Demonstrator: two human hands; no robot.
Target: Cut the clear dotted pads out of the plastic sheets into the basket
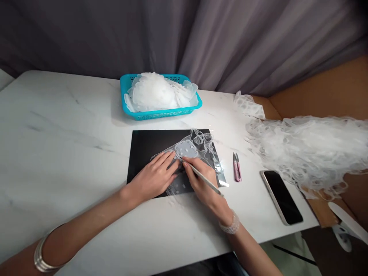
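My left hand [156,175] lies with fingers stretched out on a sheer, patterned white piece [186,148] with small pale spots, pressing it down. My right hand [202,182] is closed around a slim, pale, pen-like tool [208,181]. The tool's tip meets the sheer piece close to my left fingertips; its exact shape is too small to tell. Beneath the piece is a black sheet [152,140]. Loose cut-out strips [205,140] of the sheer material curl at the black sheet's upper right.
A blue plastic basket [163,114] heaped with white cut pieces [155,92] stands at the back. To the right lie pink thread snips [237,168] and a phone [283,197]. A big pile of sheer white scraps [313,145] spreads beside brown cardboard [324,86].
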